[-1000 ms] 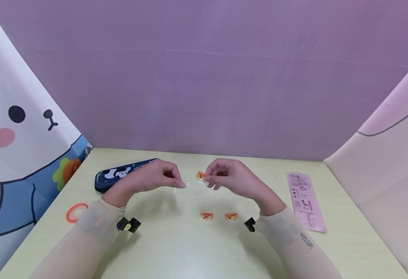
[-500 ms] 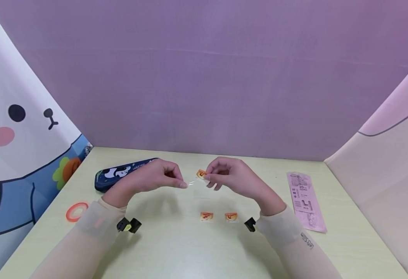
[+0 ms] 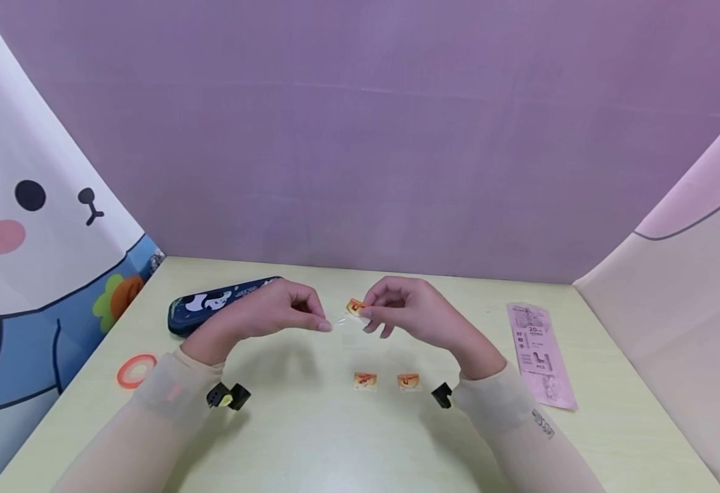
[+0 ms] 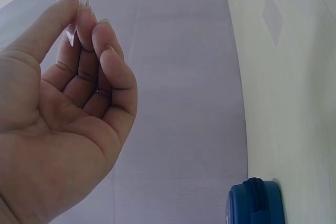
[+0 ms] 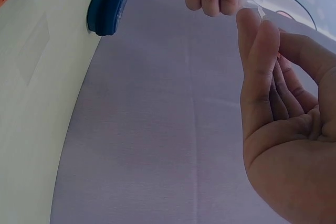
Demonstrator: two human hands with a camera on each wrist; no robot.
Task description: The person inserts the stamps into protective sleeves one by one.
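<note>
Over the back middle of the table, my left hand (image 3: 286, 308) pinches a small piece of clear plastic film (image 3: 340, 322) between thumb and fingertips. My right hand (image 3: 406, 309) faces it and pinches a small orange printed piece (image 3: 354, 307) with a pale lower edge. A narrow gap separates the two hands. In the left wrist view, a pointed corner of the clear film (image 4: 71, 36) sticks out below the thumb. Right fingers mostly hide the orange piece in the right wrist view. Two similar orange printed pieces, one left (image 3: 365, 381) and one right (image 3: 409, 382), lie flat on the table.
Behind my left forearm lies a dark blue panda pencil case (image 3: 202, 308). An orange-red ring (image 3: 123, 374) is at the left, and a pink printed packet (image 3: 538, 356) at the right. A faint pale square (image 3: 355, 342) lies on the table below the hands. A purple cloth backs the table.
The clear film at my left fingertips now points more toward the right hand. Both hands have shifted very slightly; the right hand still holds the orange piece.
</note>
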